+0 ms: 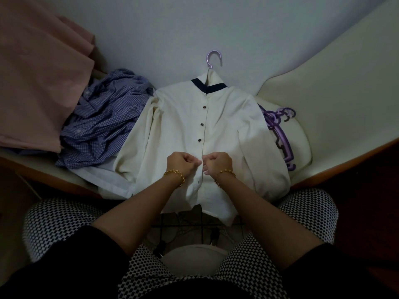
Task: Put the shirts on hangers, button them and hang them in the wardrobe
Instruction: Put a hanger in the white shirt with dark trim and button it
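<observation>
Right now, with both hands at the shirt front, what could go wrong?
The cream button-up shirt with navy collar trim overhangs the table edge; a tug from the left hand or right hand could slide it off. Dim light may cause a skipped buttonhole. Its sleeve partly covers the pile of purple plastic hangers, which could snag.

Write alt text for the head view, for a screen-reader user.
Left hand and right hand pinch the front edges of a cream shirt just below its three closed buttons; the shirt lies flat on a purple hanger. A crumpled checked shirt lies to its left, spare hangers to its right.
</observation>
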